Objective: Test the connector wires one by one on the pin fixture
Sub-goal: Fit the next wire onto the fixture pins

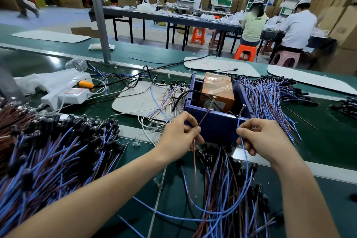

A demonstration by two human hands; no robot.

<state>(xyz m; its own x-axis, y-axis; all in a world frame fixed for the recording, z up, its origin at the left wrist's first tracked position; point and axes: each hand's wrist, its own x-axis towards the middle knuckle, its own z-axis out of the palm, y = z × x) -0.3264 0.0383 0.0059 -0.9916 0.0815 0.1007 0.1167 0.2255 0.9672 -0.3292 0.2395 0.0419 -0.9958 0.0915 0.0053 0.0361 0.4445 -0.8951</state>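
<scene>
Blue and brown wires tipped with black plugs are lying in a thick heap [58, 150] on the left of the green bench [328, 145]. Behind that heap a white power strip [65, 96] is sitting with an orange-handled tool [86, 84] resting just beside it.

Moving right, the left hand [179, 135] is pinching a brown wire [202, 120] between thumb and forefinger and is holding its upper end against the left metal pin [212, 103] of the fixture. That fixture is a blue box [216, 129] standing just beyond both hands, with an orange block [218, 91] sitting inside it and two pins sticking up at a slant from its near wall.

The right hand [260, 135] is pinching a blue wire [247, 166], fingers curled round it, and is pointing its tip at the foot of the right pin [241, 110]; whether they are touching I cannot tell. Both wires are trailing down into a loose bundle [222, 195] lying between the forearms. Further right, another spread [270, 98] of blue and brown wires is fanning out beside the box.
</scene>
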